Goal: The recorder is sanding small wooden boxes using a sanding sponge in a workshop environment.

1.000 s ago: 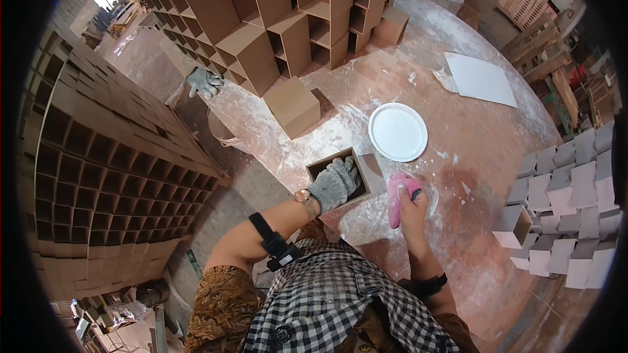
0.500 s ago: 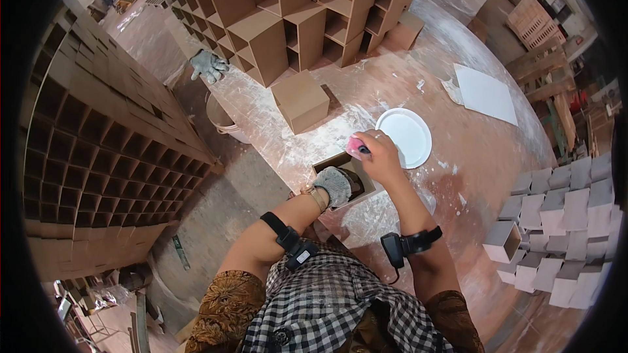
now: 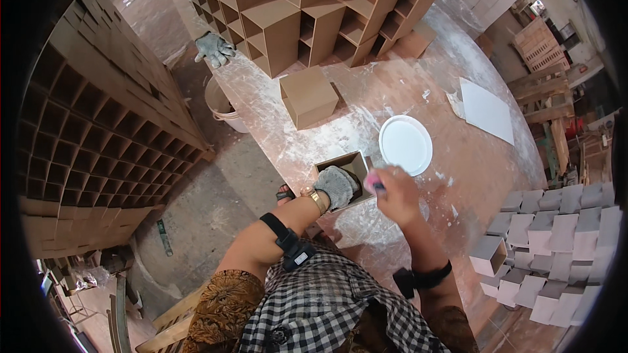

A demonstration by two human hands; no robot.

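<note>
An open-topped cardboard box [image 3: 342,162] lies on the dusty table in front of me. Reaching into its opening is my left hand [image 3: 336,187], in a grey knit glove, its fingers hidden or too unclear to read. My bare right hand [image 3: 398,196] is closed around a small pink tool with a dark part [image 3: 374,184], blurred, its exact kind unclear. That tool is by the box's right edge. Just beyond my right hand is a round white lid or shallow dish [image 3: 405,145], white inside.
A closed-looking cardboard box [image 3: 309,98] stands farther off, before tall stacked open boxes [image 3: 281,33]. A spare glove [image 3: 214,50] lies at the table's left edge, above a bucket [image 3: 226,108]. White board [image 3: 487,111] lies right; white-coated boxes [image 3: 549,242] are stacked lower right.
My right hand has moved right and toward me with the pink tool, from above the box to its right edge. My left hand stays in the box. The view has shifted slightly.
</note>
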